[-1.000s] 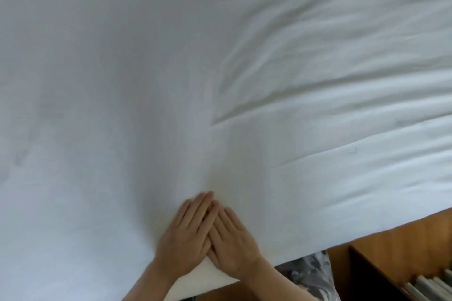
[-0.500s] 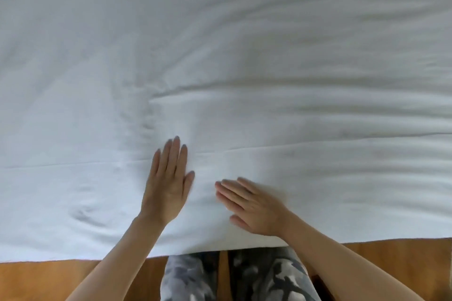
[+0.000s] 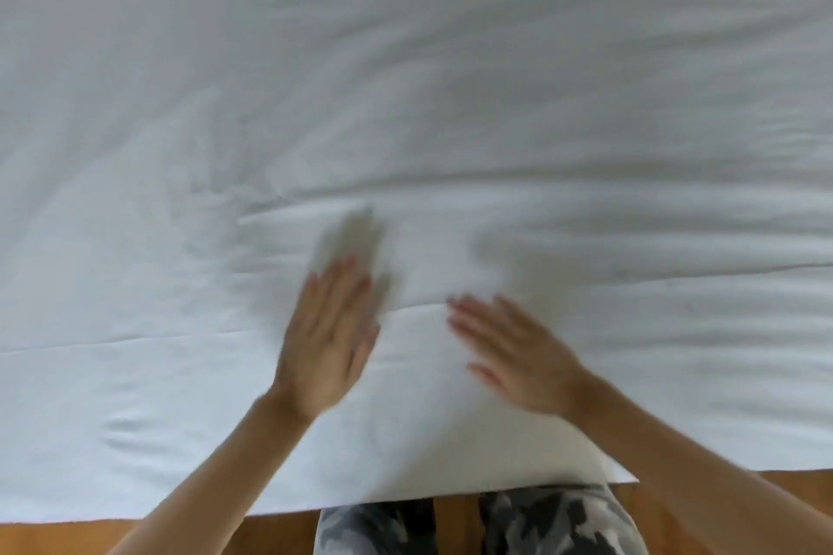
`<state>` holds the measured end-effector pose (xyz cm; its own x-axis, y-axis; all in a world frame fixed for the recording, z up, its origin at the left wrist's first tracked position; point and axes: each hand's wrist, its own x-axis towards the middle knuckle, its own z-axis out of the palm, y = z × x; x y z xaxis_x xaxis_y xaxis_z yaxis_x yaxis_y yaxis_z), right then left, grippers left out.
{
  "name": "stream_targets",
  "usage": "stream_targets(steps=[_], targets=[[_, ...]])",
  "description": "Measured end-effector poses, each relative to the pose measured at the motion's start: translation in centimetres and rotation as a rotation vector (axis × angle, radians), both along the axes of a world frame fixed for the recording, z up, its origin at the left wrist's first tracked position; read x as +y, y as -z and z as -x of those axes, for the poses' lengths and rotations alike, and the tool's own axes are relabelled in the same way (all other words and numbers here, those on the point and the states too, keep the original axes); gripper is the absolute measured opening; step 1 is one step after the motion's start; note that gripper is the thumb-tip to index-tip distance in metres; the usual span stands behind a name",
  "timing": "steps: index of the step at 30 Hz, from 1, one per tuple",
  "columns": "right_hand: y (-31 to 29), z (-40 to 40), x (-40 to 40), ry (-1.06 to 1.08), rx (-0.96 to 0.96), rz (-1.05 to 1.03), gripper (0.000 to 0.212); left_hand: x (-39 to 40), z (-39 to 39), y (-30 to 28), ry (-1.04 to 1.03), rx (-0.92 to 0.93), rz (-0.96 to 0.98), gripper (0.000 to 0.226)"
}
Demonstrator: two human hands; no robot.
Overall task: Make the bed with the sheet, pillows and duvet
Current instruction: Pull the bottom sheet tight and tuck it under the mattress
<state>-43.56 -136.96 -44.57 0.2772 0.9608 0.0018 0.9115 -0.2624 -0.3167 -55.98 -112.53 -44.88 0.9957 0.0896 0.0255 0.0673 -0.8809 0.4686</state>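
Note:
A white sheet (image 3: 450, 81) covers the whole bed and fills most of the view, with long shallow creases running across it and a fold line near the front edge. My left hand (image 3: 327, 338) lies flat on the sheet near that front edge, fingers straight and pointing away from me. My right hand (image 3: 514, 356) is flat beside it, about a hand's width to the right, fingers straight and angled to the upper left. Both hands are blurred. Neither holds anything. No pillows or duvet are in view.
The sheet's front hem hangs over the bed edge. Below it a strip of wooden floor (image 3: 67, 539) shows. My legs in grey camouflage trousers (image 3: 478, 525) stand against the bed at the bottom centre.
One second ago my hands lay overlapped at the bed edge. They have since spread apart, flat on the sheet. The view has swung to face the bed edge squarely.

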Motion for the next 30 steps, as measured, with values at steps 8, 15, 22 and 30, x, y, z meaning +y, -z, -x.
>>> stream_targets(steps=[8,15,22,30], targets=[[0.6,-23.7,6.1,0.269,-0.068,0.251,0.065,2.6,-21.9,2.0,-0.010,0.242,-0.261,0.057],[3.3,-18.8,5.9,0.130,0.005,0.300,0.072,-3.0,-16.5,3.2,0.113,0.168,-0.252,0.058],[2.2,-12.0,2.4,-0.010,-0.048,0.159,0.063,-8.5,-8.1,1.8,0.135,0.108,-0.102,0.056],[-0.8,0.4,-8.4,-0.152,-0.003,0.059,0.052,-12.6,3.0,1.0,0.297,0.025,-0.123,0.043]])
